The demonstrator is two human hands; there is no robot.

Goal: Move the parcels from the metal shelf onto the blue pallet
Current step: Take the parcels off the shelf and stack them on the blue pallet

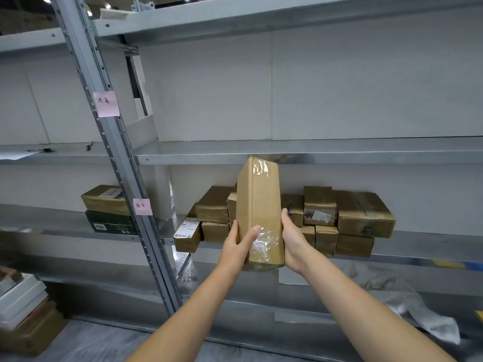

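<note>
A long brown cardboard parcel [258, 205], taped at both ends, stands upright in front of the metal shelf [287, 155]. My left hand [239, 242] grips its lower left side with the thumb across the front. My right hand [291, 241] presses its lower right side. Behind it, on the lower shelf board, several smaller brown parcels [363, 218] lie stacked in two layers, some with white labels. The blue pallet is out of view.
A grey upright post [122, 178] with two pink notes stands to the left. Beyond it sit a brown parcel on a dark green box [112, 223]. Crumpled plastic film [407, 301] lies at lower right. Boxes [26, 317] are piled on the floor at lower left.
</note>
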